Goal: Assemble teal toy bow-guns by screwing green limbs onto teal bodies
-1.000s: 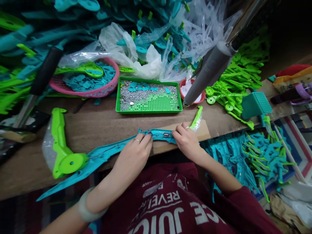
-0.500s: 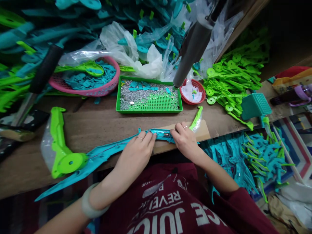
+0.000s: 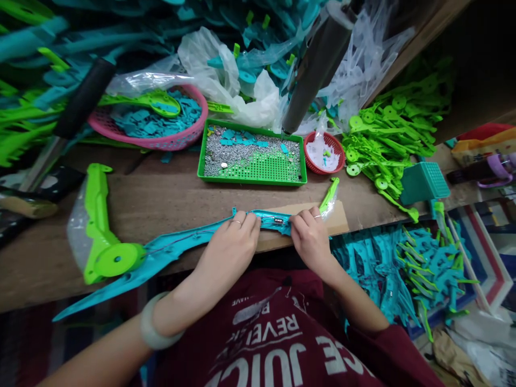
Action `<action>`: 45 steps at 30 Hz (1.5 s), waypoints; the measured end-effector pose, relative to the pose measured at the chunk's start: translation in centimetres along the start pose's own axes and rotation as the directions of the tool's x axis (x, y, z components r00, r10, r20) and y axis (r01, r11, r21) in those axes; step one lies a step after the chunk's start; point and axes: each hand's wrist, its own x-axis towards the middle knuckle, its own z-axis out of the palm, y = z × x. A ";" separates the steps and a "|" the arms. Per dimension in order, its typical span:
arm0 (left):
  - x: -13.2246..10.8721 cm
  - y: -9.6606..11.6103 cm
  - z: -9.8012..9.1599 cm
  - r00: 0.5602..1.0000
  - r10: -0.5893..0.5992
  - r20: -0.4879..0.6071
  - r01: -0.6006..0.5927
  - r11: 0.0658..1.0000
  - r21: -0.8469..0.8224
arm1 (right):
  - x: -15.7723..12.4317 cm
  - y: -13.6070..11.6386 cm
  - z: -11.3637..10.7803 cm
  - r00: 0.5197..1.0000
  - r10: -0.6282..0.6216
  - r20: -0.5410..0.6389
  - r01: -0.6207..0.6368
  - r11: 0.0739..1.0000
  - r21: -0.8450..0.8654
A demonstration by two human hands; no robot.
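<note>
A long blue plastic toy shell (image 3: pixel 173 247) lies open side up across the bench's front edge, thin wires running along its inside. Small metallic parts (image 3: pixel 278 220) sit in the hollow between my hands. Wrapped over the shell's middle, my left hand (image 3: pixel 236 236) has its fingers bent and closed on it. My right hand (image 3: pixel 309 234) grips the shell nearer its right end, fingertips pressed together at the hollow. A green arm with a round disc (image 3: pixel 116 259) joins the shell's left part, and a smaller green arm (image 3: pixel 330 194) rises at the right.
Behind the shell stands a green tray (image 3: pixel 252 181) of screws and small blue pieces. A pink basket (image 3: pixel 169 141) and a red basket (image 3: pixel 342 156) flank it. A grey power tool (image 3: pixel 312 70) hangs above. A hammer (image 3: pixel 76 107) is at left; green parts (image 3: pixel 391 129) are heaped right.
The view has shifted slightly. My right hand has moved a little right along the shell, showing more of the hollow with the metallic parts. My left hand stays on the shell.
</note>
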 end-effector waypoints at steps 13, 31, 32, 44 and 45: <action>0.3 0.0 -0.2 0.999 -0.017 0.032 0.018 1.000 -0.017 | -0.7 -0.2 -0.3 0.996 0.072 -0.046 -0.065 0.987 0.148; 0.5 -0.2 -0.4 1.000 -0.008 0.015 0.009 1.000 -0.019 | 2.3 2.3 -1.5 0.988 0.050 0.146 -0.106 0.905 0.411; 0.4 -0.1 -0.4 1.000 -0.008 0.023 0.008 1.000 -0.019 | 2.3 2.3 -1.3 0.987 0.037 0.154 -0.089 0.933 0.348; 0.3 0.4 -0.2 0.999 -0.024 0.043 0.024 1.000 0.008 | 2.8 3.5 -3.1 0.928 -0.264 0.263 0.185 0.939 0.291; 0.3 0.4 -0.2 0.999 -0.024 0.042 0.024 1.000 0.012 | 2.8 3.6 -3.3 0.910 -0.302 0.283 0.231 0.938 0.259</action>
